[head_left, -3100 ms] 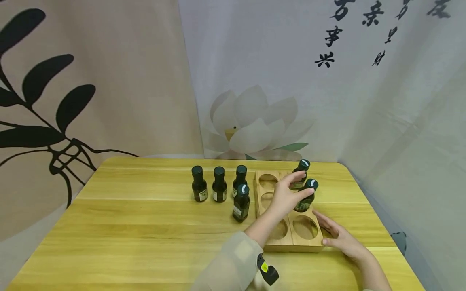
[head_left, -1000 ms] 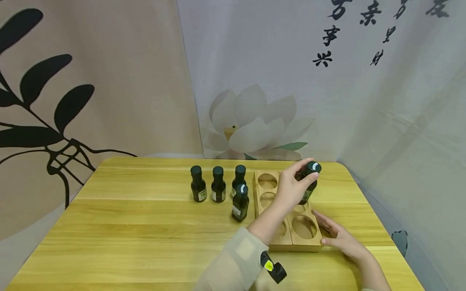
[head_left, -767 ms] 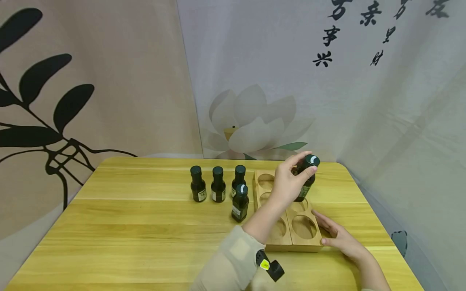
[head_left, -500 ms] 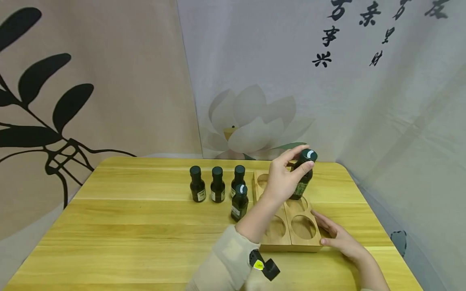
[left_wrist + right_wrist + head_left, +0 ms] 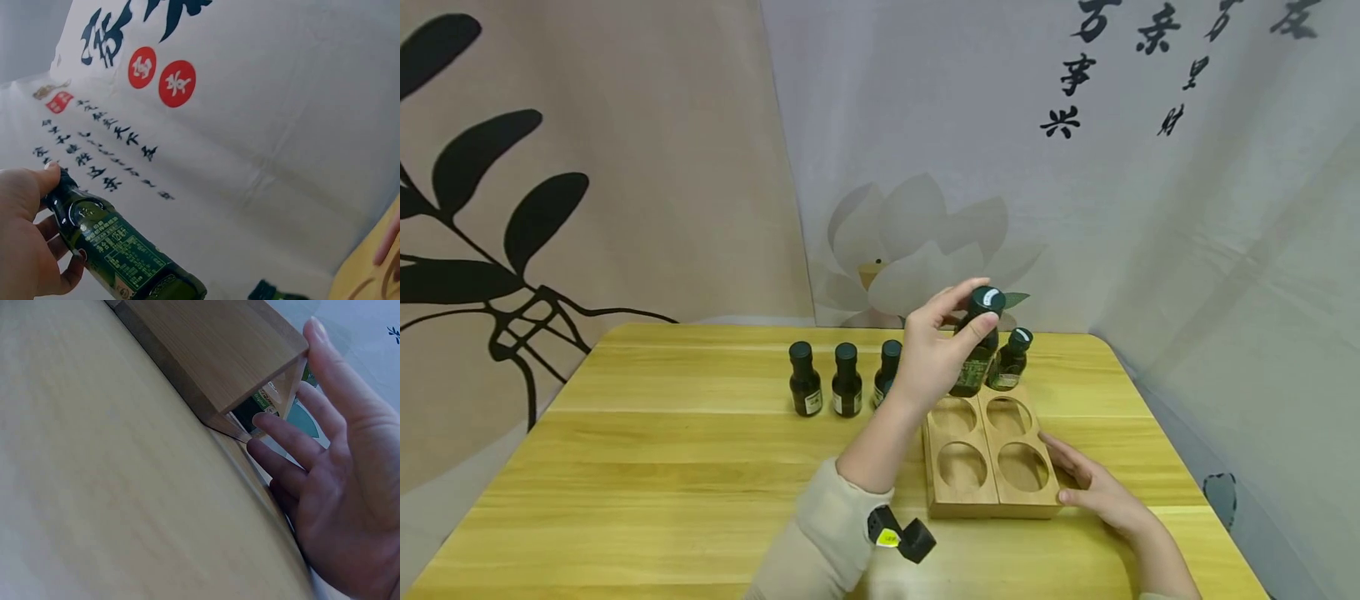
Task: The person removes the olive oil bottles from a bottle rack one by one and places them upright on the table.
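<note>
Across the background, a pale cloth backdrop (image 5: pixel 715 192) printed with dark leaves at left, a white lotus at centre and dark characters at upper right. Below, a yellow wood-grain table (image 5: pixel 685 475) with rounded far corners. Towards its right side, a wooden holder (image 5: pixel 992 510), four round openings visible in two rows, far left part covered by hand and bottle. At bottom centre, leading up towards that holder, a light sleeve (image 5: pixel 820 533) on the left arm. At the holder's right side, the right hand (image 5: pixel 1097 493), fingers loosely extended and apart, thumb by the near right corner. Over the holder's far left part, the left hand (image 5: pixel 932 350), thumb and fingers clamped on the neck of a green-labelled bottle (image 5: pixel 974 367), just under its dark cap (image 5: pixel 987 300). Leaning in that grip, clearly tilted in the left wrist view. Just right of it, upright at the holder's far right, a second bottle (image 5: pixel 1009 364). Left of the holder, upright in a row, three dark bottles (image 5: pixel 847 390) with pale labels, the rightmost partly hidden by the left hand. At the sleeve's cuff, a small black device (image 5: pixel 901 535) with a yellow mark.
</note>
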Demonstrator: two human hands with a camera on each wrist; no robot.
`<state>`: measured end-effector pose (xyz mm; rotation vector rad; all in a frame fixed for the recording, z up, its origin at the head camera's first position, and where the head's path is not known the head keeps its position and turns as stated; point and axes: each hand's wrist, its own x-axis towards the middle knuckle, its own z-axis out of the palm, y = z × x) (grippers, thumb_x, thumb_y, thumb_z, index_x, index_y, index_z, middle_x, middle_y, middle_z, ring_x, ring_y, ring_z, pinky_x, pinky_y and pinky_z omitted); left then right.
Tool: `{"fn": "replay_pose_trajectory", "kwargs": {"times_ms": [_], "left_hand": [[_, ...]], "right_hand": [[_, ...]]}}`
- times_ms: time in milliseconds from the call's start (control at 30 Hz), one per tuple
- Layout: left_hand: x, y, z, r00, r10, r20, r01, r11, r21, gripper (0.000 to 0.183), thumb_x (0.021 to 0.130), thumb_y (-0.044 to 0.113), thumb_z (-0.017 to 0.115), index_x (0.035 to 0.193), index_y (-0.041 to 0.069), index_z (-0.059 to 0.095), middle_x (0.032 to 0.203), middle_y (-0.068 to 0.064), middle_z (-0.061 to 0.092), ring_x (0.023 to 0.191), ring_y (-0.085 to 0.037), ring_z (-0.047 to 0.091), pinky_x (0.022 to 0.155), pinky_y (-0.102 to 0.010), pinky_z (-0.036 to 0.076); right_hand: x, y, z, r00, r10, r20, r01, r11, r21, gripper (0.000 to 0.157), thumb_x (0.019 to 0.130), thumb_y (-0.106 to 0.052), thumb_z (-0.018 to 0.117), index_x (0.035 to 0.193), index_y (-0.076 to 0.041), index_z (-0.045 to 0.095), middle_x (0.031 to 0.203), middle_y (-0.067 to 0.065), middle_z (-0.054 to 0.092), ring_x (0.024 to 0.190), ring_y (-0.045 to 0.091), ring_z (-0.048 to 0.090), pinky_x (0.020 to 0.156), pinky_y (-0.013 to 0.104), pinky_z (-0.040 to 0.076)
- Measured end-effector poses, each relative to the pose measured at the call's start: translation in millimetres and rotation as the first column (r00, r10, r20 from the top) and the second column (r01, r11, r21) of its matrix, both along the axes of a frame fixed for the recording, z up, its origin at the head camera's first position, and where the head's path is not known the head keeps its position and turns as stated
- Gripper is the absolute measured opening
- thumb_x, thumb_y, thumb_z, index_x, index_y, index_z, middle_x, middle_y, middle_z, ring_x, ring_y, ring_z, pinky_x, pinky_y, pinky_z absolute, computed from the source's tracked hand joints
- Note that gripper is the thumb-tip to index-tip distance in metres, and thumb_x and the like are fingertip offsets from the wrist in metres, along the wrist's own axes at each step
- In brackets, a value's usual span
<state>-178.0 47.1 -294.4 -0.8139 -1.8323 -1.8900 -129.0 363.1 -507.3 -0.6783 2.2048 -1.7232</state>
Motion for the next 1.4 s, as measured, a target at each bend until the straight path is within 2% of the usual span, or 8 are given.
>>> {"fn": "replay_pose_trajectory", "kwargs": {"times_ms": [100,300,400,633,833,1100,1267,1400], "left_hand": [[-1.2,-12,-1.0,1.000,0.024,0.005,-0.024,1.000,-0.011,0.036,0.088,0.010,0.071,0.123,0.008,0.065,0.110,-0.006,0.065,0.095,-0.012,0.057,0.081,-0.031,0.047],[-3.2,-35,-2.3,0.998,0.064,0.007,-0.064,0.997,-0.036,0.038,0.088,0.011,0.071,0.125,0.008,0.064,0.113,-0.006,0.065,0.095,-0.016,0.058,0.082,-0.033,0.048],[-2.7,-46,-2.8,0.997,0.070,0.022,-0.069,0.997,-0.043,0.038,0.088,0.012,0.070,0.125,0.009,0.064,0.115,-0.006,0.064,0.092,-0.019,0.060,0.081,-0.036,0.049],[-2.3,-69,-6.4,0.996,0.080,0.044,-0.080,0.997,-0.017,0.039,0.086,0.009,0.071,0.124,0.007,0.064,0.115,-0.008,0.064,0.087,-0.026,0.062,0.078,-0.039,0.050],[-0.6,-88,-12.0,0.991,0.111,0.069,-0.109,0.994,-0.028,0.037,0.087,0.009,0.070,0.124,0.008,0.065,0.114,-0.005,0.064,0.087,-0.021,0.060,0.071,-0.031,0.052],[1.4,-108,-17.6,0.984,0.135,0.120,-0.137,0.991,0.012,0.037,0.088,0.006,0.069,0.124,0.007,0.064,0.111,-0.007,0.065,0.087,-0.023,0.058,0.069,-0.025,0.051],[3.0,-115,-25.8,0.980,0.152,0.133,-0.155,0.988,0.018,0.036,0.087,0.001,0.069,0.123,0.004,0.064,0.111,-0.009,0.065,0.086,-0.024,0.057,0.071,-0.023,0.051],[3.4,-119,-37.8,0.975,0.154,0.161,-0.157,0.987,0.010,0.037,0.085,-0.001,0.070,0.122,0.002,0.065,0.111,-0.012,0.064,0.086,-0.027,0.057,0.072,-0.022,0.051]], "right_hand": [[-0.3,0,0.5,1.000,-0.006,0.005,0.006,1.000,0.006,0.074,0.092,-0.019,0.066,0.153,-0.010,0.024,0.150,0.019,0.029,0.130,0.004,0.037,0.100,0.019,0.033],[-0.4,0,1.0,1.000,-0.013,0.012,0.013,1.000,0.001,0.074,0.092,-0.017,0.066,0.153,-0.011,0.024,0.151,0.006,0.032,0.129,0.003,0.037,0.100,0.019,0.033],[-0.6,0,1.0,1.000,-0.006,0.019,0.006,1.000,-0.001,0.074,0.093,-0.016,0.065,0.153,-0.010,0.024,0.150,0.005,0.033,0.129,0.003,0.037,0.100,0.019,0.032],[-0.3,-1,2.0,1.000,-0.002,0.011,0.002,1.000,0.005,0.073,0.093,-0.017,0.065,0.153,-0.010,0.023,0.151,0.010,0.031,0.130,0.004,0.037,0.101,0.019,0.032],[0.0,-1,2.7,1.000,-0.012,0.029,0.011,1.000,0.023,0.072,0.094,-0.019,0.064,0.153,-0.012,0.024,0.151,0.009,0.030,0.129,0.003,0.036,0.099,0.020,0.033],[0.3,-3,3.7,1.000,-0.003,0.002,0.003,1.000,0.015,0.071,0.094,-0.016,0.063,0.153,-0.009,0.023,0.151,0.027,0.021,0.129,0.003,0.036,0.099,0.020,0.033],[1.4,-3,4.7,1.000,-0.010,0.008,0.010,1.000,0.018,0.072,0.094,-0.016,0.063,0.153,-0.009,0.023,0.151,0.027,0.021,0.129,0.003,0.036,0.098,0.020,0.034],[1.4,-2,3.7,1.000,-0.014,0.008,0.014,0.999,0.032,0.072,0.094,-0.020,0.064,0.153,-0.011,0.023,0.151,0.027,0.021,0.129,0.002,0.036,0.098,0.021,0.034]]}}
